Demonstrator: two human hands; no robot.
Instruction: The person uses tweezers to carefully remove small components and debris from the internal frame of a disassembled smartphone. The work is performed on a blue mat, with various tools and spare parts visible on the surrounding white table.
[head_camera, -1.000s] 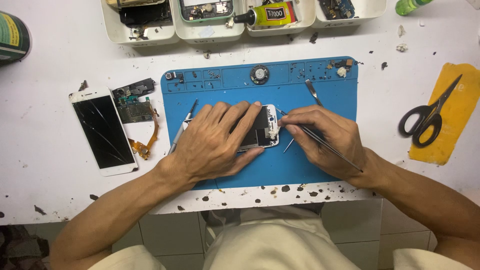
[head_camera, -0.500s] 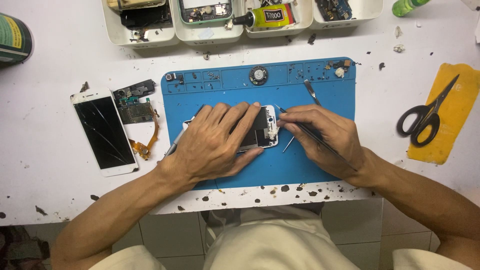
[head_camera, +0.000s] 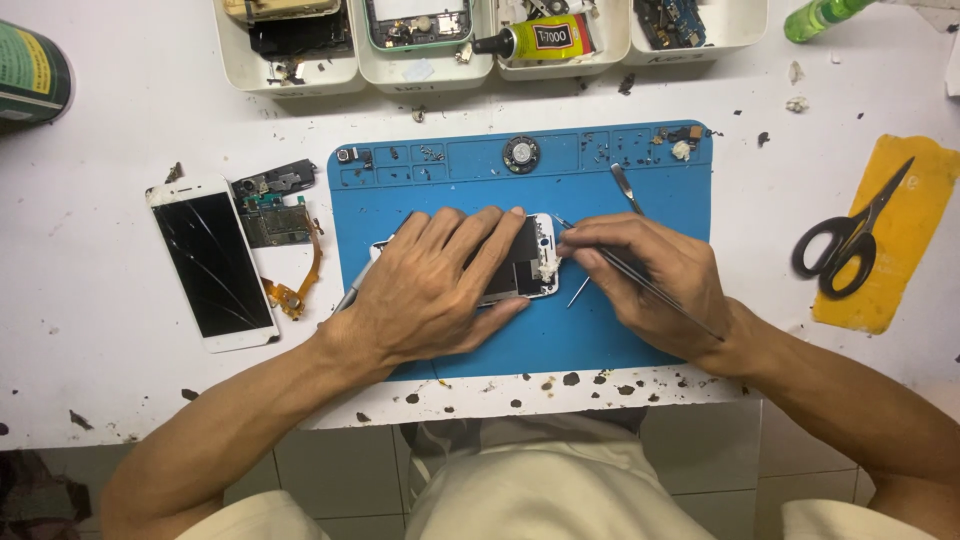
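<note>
Metal tweezers (head_camera: 640, 282) on flat white phone (head_camera: 530, 262)

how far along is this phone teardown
Already out: a cracked screen and a circuit board with orange flex cable lie left of the blue mat. In hand: the left hand pins the phone body while the right hand works tweezers at its end. The phone body is not yet stripped.

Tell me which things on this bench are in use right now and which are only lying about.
In use:
left hand pressing down the opened phone
right hand holding tweezers at the phone's end
blue mat under both

Lying about:
cracked white phone
circuit board with orange flex cable
scissors
glue tube
parts trays
</note>
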